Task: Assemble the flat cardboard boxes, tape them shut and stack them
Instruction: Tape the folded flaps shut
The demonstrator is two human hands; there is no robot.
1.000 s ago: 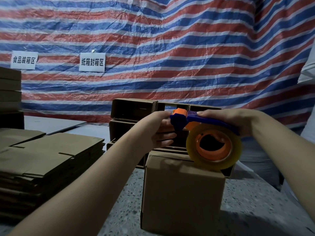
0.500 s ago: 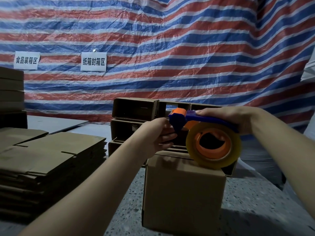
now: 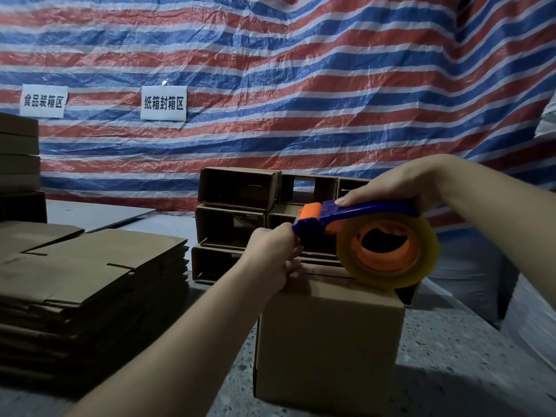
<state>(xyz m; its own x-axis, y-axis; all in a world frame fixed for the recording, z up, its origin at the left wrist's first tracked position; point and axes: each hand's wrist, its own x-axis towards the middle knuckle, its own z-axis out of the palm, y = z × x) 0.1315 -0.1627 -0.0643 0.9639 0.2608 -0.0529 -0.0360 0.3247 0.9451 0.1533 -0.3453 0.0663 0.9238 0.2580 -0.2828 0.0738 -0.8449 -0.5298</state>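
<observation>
Fingers (image 3: pixel 290 236) of the left hand (image 3: pixel 275 254) pinch the tape end at the blue nose of the tape dispenser (image 3: pixel 361 236), now lower than half a second ago, at the far top edge of the assembled box (image 3: pixel 328 335) on the counter (image 3: pixel 451 371). The right hand (image 3: pixel 400 185) grips the dispenser handle (roll touching the box top). Flat cardboard boxes (image 3: pixel 90 272) lie stacked left; open boxes (image 3: pixel 237 203) stand behind.
</observation>
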